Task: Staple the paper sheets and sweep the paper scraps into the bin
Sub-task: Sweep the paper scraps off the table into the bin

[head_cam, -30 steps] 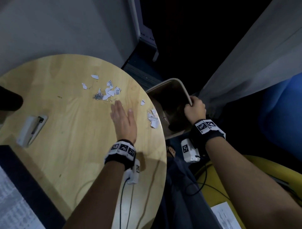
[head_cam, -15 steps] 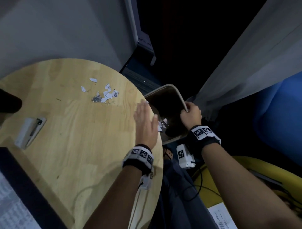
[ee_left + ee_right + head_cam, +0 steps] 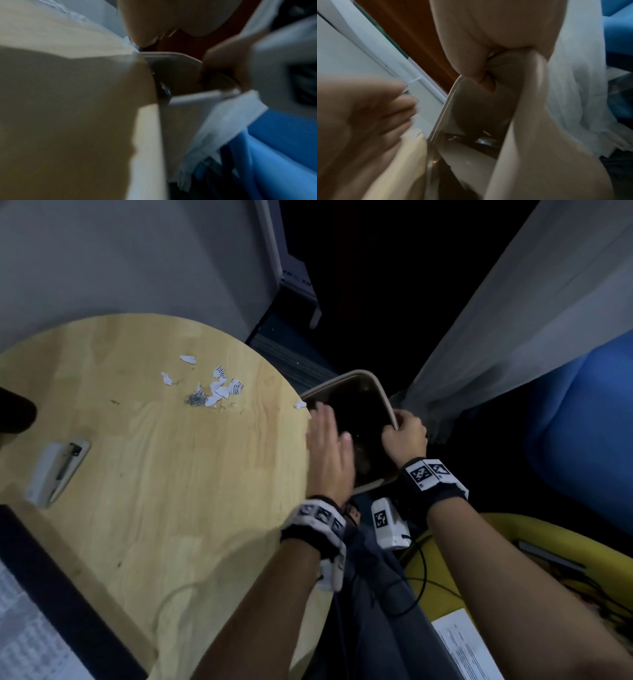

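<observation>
Round wooden table (image 3: pixel 144 474) has white paper scraps (image 3: pixel 219 390) scattered toward its far side, with one stray bit (image 3: pixel 300 405) at the right edge, just beside the beige bin (image 3: pixel 385 402). Left hand (image 3: pixel 329 453) is flat with straight fingers over the table's right edge and the bin's mouth. Right hand (image 3: pixel 404 436) grips the bin's right rim, fingers curled over it.

L hand (image 3: pixel 329 455) flat, fingers straight, over table (image 3: pixel 154 491) edge by bin (image 3: pixel 385 398); R hand (image 3: pixel 404 436) grips bin rim. Scraps (image 3: pixel 219 392) & stapler (image 3: pixel 56 469) left of bin.

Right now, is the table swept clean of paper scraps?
No, a cluster of paper scraps lies mid-table, far from the left hand at the edge.
</observation>
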`<action>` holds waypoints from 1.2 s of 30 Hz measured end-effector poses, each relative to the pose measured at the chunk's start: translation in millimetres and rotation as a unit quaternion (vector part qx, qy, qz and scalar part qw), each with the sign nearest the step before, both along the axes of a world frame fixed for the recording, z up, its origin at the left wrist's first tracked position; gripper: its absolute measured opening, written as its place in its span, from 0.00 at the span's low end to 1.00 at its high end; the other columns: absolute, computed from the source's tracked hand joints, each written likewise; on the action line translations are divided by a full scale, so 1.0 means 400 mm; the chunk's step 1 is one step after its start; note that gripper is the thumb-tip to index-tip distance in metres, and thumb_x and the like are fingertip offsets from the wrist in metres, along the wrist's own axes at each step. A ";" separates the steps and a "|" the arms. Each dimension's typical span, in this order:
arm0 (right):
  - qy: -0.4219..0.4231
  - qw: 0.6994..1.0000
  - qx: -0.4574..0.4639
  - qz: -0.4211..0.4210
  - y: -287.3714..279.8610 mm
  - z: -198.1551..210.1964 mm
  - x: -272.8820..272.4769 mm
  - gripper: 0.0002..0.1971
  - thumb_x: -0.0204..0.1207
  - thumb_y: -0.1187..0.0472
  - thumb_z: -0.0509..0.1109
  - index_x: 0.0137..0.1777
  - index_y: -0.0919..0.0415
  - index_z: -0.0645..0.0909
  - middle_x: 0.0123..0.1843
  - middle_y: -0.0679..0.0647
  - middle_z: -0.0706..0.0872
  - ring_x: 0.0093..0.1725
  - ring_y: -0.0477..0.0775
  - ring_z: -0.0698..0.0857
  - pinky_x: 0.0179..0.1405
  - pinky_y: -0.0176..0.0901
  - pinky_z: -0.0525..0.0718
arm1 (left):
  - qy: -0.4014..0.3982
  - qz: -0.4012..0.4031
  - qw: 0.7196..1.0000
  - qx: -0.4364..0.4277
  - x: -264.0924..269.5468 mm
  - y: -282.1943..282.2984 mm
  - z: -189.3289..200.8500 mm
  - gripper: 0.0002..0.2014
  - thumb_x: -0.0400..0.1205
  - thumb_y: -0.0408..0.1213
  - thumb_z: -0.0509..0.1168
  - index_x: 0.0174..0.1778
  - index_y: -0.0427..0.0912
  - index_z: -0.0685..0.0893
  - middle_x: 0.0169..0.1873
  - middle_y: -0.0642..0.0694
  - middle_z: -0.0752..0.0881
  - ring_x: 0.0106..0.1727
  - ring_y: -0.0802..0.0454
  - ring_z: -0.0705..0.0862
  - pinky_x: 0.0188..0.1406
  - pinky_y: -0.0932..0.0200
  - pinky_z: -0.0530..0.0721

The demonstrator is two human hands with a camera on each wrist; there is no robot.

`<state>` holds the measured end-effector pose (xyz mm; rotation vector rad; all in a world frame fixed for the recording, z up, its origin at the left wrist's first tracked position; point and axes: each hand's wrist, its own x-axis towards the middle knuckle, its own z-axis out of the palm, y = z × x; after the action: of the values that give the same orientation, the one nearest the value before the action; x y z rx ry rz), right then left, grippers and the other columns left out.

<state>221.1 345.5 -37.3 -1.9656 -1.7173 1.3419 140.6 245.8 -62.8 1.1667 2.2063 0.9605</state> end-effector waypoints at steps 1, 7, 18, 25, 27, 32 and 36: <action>-0.001 1.000 0.000 0.000 0.006 0.001 0.005 0.20 0.73 0.67 0.61 0.65 0.59 0.79 0.61 0.64 0.86 0.62 0.67 0.82 0.64 0.50 0.77 | 0.012 0.037 0.999 0.002 -0.041 0.007 -0.001 0.27 0.87 0.43 0.42 0.81 0.42 0.43 0.83 0.47 0.42 0.82 0.56 0.38 0.82 0.55 0.36; -0.007 1.000 0.017 0.007 0.023 0.000 0.008 0.20 0.73 0.67 0.61 0.65 0.58 0.80 0.61 0.63 0.86 0.63 0.67 0.81 0.64 0.49 0.77 | 0.119 0.019 0.977 -0.179 -0.188 0.009 -0.025 0.31 0.87 0.49 0.42 0.80 0.34 0.44 0.83 0.36 0.42 0.83 0.43 0.39 0.82 0.46 0.37; -0.006 1.000 0.005 0.023 0.035 -0.017 -0.034 0.21 0.74 0.66 0.61 0.67 0.58 0.79 0.63 0.62 0.86 0.63 0.65 0.82 0.64 0.47 0.77 | -0.013 0.068 0.997 0.040 -0.196 -0.008 0.042 0.22 0.87 0.45 0.49 0.77 0.44 0.65 0.82 0.47 0.57 0.82 0.57 0.52 0.80 0.61 0.50; -0.018 0.998 0.011 0.051 0.059 -0.013 -0.071 0.20 0.73 0.65 0.62 0.64 0.57 0.80 0.60 0.63 0.87 0.62 0.66 0.82 0.64 0.51 0.78 | 0.109 0.161 0.972 -0.136 -0.507 -0.083 0.010 0.28 0.87 0.46 0.45 0.81 0.36 0.51 0.83 0.39 0.48 0.83 0.42 0.44 0.82 0.42 0.42; -0.021 0.998 0.011 0.056 0.063 -0.014 -0.080 0.21 0.72 0.65 0.61 0.65 0.56 0.80 0.60 0.62 0.87 0.62 0.65 0.82 0.64 0.50 0.78 | 0.109 0.098 0.973 -0.179 -0.499 -0.095 -0.004 0.29 0.87 0.47 0.43 0.81 0.36 0.45 0.83 0.39 0.46 0.83 0.44 0.41 0.82 0.43 0.38; -0.032 0.997 0.014 0.071 0.063 -0.023 -0.094 0.20 0.73 0.66 0.62 0.65 0.57 0.80 0.60 0.63 0.87 0.63 0.65 0.82 0.64 0.49 0.78 | 0.089 -0.025 0.981 -0.171 -0.335 -0.125 0.011 0.31 0.87 0.49 0.42 0.81 0.36 0.42 0.83 0.39 0.44 0.83 0.46 0.39 0.81 0.49 0.35; -0.036 0.996 0.008 0.080 0.074 -0.035 -0.107 0.20 0.73 0.66 0.62 0.66 0.57 0.80 0.61 0.64 0.87 0.62 0.67 0.82 0.66 0.54 0.79 | 0.080 0.036 0.992 -0.093 -0.330 -0.131 0.038 0.29 0.86 0.47 0.42 0.81 0.39 0.46 0.83 0.43 0.46 0.82 0.54 0.39 0.81 0.53 0.36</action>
<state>178.4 375.1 -51.3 -1.9240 -1.9495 1.3174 8.4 193.6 -47.7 1.1176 2.4215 0.6913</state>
